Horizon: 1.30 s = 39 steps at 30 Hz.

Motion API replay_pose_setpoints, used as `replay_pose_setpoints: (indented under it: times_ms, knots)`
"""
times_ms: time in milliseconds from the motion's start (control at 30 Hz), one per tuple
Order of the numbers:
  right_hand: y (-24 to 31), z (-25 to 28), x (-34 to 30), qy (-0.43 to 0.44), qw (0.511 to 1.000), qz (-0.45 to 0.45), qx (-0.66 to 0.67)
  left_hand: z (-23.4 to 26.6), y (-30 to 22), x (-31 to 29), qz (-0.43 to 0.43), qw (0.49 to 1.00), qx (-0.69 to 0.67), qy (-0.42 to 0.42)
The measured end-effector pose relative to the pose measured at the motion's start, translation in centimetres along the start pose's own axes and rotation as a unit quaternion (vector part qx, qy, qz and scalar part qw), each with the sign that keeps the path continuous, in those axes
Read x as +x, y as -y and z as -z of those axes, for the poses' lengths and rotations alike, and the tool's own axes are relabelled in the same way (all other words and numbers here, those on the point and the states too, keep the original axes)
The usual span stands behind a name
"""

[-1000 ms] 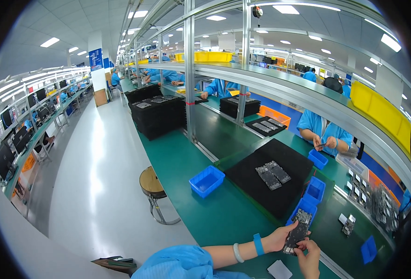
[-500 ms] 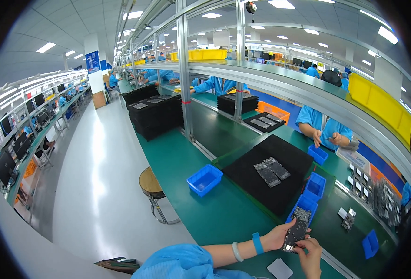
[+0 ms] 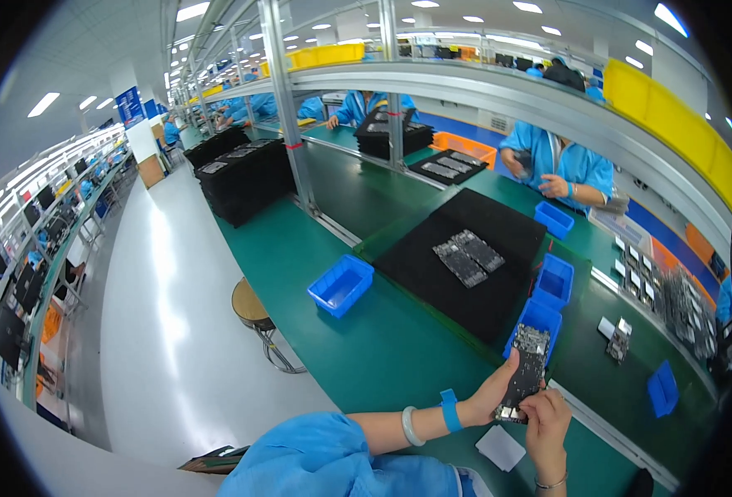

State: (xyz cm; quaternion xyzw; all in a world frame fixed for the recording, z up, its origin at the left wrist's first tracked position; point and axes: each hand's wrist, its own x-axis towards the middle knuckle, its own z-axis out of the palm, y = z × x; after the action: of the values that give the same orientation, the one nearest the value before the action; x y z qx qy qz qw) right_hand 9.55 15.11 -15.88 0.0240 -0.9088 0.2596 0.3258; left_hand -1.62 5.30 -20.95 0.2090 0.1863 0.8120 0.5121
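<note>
A dark circuit board [image 3: 527, 364], long and narrow, is held tilted over the near edge of the green bench. My left hand [image 3: 490, 393] is closed along its left edge, thumb on the face. At the lower right end my right hand [image 3: 550, 421] pinches the board with bent fingers; whether a small part sits between the fingertips is hidden. Just beyond the board's top stands a blue bin [image 3: 540, 316], partly covered by it. A pale square stack of cards [image 3: 500, 448] lies on the bench below my hands.
Two circuit boards [image 3: 469, 258] lie on a black mat [image 3: 432, 224]. Blue bins stand left [image 3: 340, 285] and right [image 3: 553, 280] of it. Metal posts [image 3: 287, 116] carry a shelf with a yellow bin [image 3: 672, 124]. A co-worker [image 3: 561, 166] sits opposite. A stool [image 3: 252, 304] stands left.
The view has shifted, so the bench appears higher and further left. Both hands still hold the board, and my right fingers cover more of its lower right corner. The co-worker's hands have moved apart.
</note>
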Motion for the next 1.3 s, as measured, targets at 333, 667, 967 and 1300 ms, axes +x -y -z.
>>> replay_pose_setpoints:
  times_ms: [333, 667, 967, 1300]
  knots:
    - [-0.2, -0.3, 0.8, -0.034, 0.997, 0.073, -0.023, -2.7, -1.8, -0.1, -0.002, 0.988, 0.093, -0.121]
    - [0.0, -0.5, 1.1, -0.028, 0.997, 0.071, -0.021, -2.7, -2.8, -0.2, -0.016, 0.992, 0.105, -0.068]
    - [1.1, -3.8, 7.6, -0.032, 0.996, 0.083, 0.024, -1.5, -8.0, -0.5, -0.129, 0.982, 0.096, -0.098]
    - [-1.4, -0.8, 11.4, -0.057, 0.995, -0.055, 0.067, -2.2, -6.7, 0.4, -0.068, 0.983, 0.086, -0.147]
